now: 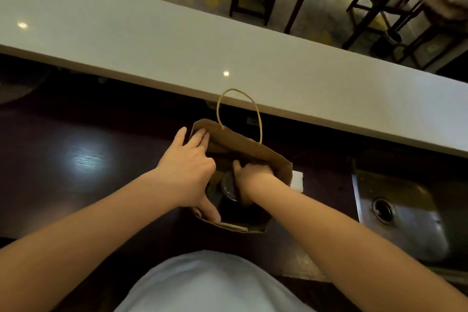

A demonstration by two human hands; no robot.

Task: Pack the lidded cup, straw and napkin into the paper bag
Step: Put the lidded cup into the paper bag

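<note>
A brown paper bag (249, 145) with a twisted handle stands open on the dark counter. My left hand (188, 172) spreads over its left rim, fingers on the far edge and thumb on the near edge, holding the mouth wide. My right hand (249, 178) is down inside the bag, wrapped around the lidded cup (229, 186), whose dark lid shows beside my fingers. A white napkin (297, 180) lies on the counter just right of the bag, partly hidden by it. I see no straw.
A raised pale countertop (177, 40) runs across behind the bag. A steel sink (397, 213) with a drain sits at the right. Dark wooden chairs and a table stand on the floor beyond the counter.
</note>
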